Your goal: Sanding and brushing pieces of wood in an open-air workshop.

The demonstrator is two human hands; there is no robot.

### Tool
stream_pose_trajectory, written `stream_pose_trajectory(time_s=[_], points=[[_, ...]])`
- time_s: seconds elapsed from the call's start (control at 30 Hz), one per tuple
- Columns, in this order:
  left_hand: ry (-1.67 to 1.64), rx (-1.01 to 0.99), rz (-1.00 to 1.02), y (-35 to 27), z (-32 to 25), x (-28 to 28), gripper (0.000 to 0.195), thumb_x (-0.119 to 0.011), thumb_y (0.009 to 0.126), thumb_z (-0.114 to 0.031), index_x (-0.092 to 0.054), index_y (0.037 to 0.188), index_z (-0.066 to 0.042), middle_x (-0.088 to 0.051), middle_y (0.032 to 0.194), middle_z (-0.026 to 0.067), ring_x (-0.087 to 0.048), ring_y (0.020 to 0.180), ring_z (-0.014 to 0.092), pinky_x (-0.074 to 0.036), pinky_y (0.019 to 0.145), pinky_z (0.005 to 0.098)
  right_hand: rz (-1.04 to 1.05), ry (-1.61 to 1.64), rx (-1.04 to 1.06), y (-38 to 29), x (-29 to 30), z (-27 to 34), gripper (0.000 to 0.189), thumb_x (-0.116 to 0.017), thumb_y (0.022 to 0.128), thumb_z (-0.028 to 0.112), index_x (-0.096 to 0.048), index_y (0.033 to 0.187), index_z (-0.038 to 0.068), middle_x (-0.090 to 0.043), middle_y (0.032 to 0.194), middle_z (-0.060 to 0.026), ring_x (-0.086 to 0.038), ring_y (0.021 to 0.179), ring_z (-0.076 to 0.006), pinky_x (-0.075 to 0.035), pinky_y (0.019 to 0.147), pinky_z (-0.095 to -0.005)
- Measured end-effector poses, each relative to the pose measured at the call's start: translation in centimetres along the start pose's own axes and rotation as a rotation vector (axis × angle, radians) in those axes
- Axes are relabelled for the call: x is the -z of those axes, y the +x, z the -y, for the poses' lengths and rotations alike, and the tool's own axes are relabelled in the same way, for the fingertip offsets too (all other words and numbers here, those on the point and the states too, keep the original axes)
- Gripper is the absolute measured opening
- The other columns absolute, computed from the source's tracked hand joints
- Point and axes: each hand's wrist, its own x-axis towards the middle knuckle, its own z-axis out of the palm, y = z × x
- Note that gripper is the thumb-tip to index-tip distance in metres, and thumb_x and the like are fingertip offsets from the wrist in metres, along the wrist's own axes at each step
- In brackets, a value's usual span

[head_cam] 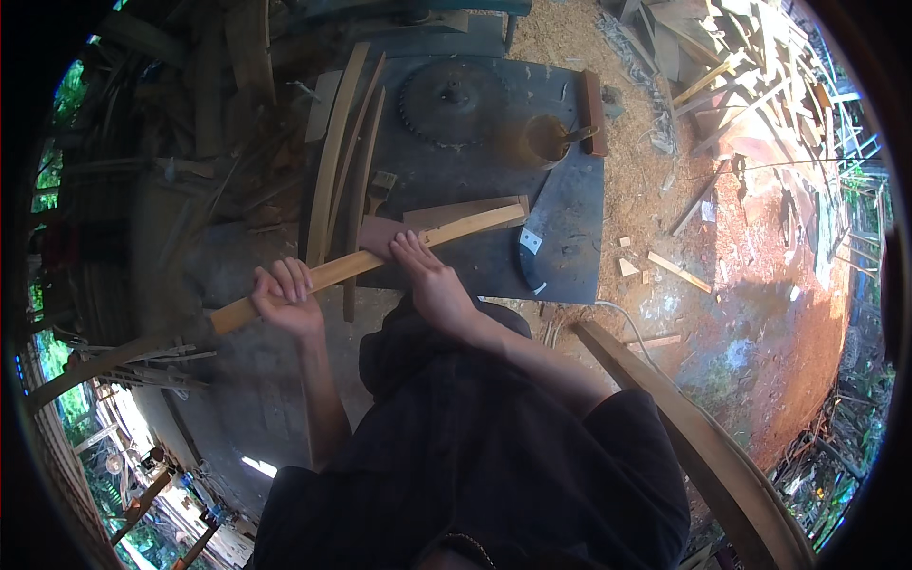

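A long, pale wooden strip (342, 269) runs slantwise over the near part of a dark table. My left hand (288, 296) is closed around it near its lower left end. Farther along, my right hand (431, 281) presses a reddish-brown piece of sandpaper (377, 234) on the strip, its fingers partly covering the paper. The strip's far end overlaps a flat, darker board (463, 214) on the table. A paintbrush (381, 191) lies just beyond the sandpaper. To the right of my right hand is a handsaw with a black handle (528, 260).
On the dark table (456, 174) lie a circular saw blade (452, 107), a tin with a brush (545, 142), a red-brown wood block (593, 114) and several narrow strips (338, 157). A long beam (684, 434) stands at my right. Sawdust and offcuts (677, 271) litter the floor.
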Motion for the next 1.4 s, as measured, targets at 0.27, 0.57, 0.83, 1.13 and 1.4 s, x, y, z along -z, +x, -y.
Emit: stream_pose_trajectory(time_s=[0.27, 0.57, 0.83, 1.13, 1.4], points=[[0.051, -0.024, 0.029, -1.1, -0.6, -2.6, 0.026, -0.045, 0.1, -0.025, -0.036, 0.077, -0.017, -0.035, 0.055, -0.0014, -0.034, 0.05, 0.011, -0.035, 0.057, 0.0296, -0.124, -0.227, -0.491, -2.3, 5.1, -14.2, 0.05, -0.046, 0.091, -0.008, -0.056, 0.14, -0.003, -0.06, 0.14, -0.0277, -0.068, 0.112, -0.044, -0.058, 0.097, -0.0516], [0.096, -0.083, 0.003, -1.4, -0.8, -5.0, 0.027, -0.045, 0.101, -0.024, -0.036, 0.076, -0.018, -0.035, 0.055, -0.0016, -0.033, 0.048, 0.011, -0.035, 0.056, 0.0298, -0.026, 0.11, 0.004, -0.1, 3.3, 2.1, 0.06, -0.048, 0.081, -0.015, -0.055, 0.141, -0.009, -0.057, 0.146, -0.0293, -0.052, 0.141, -0.0388, -0.042, 0.122, -0.0481], [0.119, -0.085, 0.026, -1.6, -1.0, -6.1, 0.027, -0.044, 0.101, -0.024, -0.035, 0.077, -0.018, -0.035, 0.055, -0.0008, -0.034, 0.049, 0.011, -0.036, 0.057, 0.0303, -0.041, -0.042, -0.231, -0.4, 4.5, -3.0, 0.058, -0.052, 0.081, -0.013, -0.057, 0.138, -0.009, -0.056, 0.145, -0.0311, -0.052, 0.14, -0.0411, -0.044, 0.119, -0.0482], [0.154, -0.072, 0.079, -1.3, -1.4, -6.9, 0.027, -0.042, 0.103, -0.025, -0.034, 0.078, -0.017, -0.034, 0.056, 0.0004, -0.033, 0.05, 0.013, -0.036, 0.058, 0.0314, -0.024, 0.334, -0.291, 0.0, 7.8, 0.5, 0.039, -0.056, 0.106, 0.003, -0.049, 0.144, 0.005, -0.067, 0.137, -0.022, -0.065, 0.129, -0.0357, -0.053, 0.105, -0.0419], [0.148, -0.069, 0.106, -0.8, -1.4, -8.1, 0.025, -0.043, 0.103, -0.026, -0.035, 0.082, -0.016, -0.036, 0.056, 0.0016, -0.036, 0.05, 0.015, -0.04, 0.057, 0.0338, -0.069, 0.915, -0.542, 0.7, 11.9, -4.7, 0.044, -0.047, 0.113, 0.009, -0.039, 0.156, 0.008, -0.06, 0.141, -0.0192, -0.063, 0.124, -0.0197, -0.05, 0.101, -0.0329]])
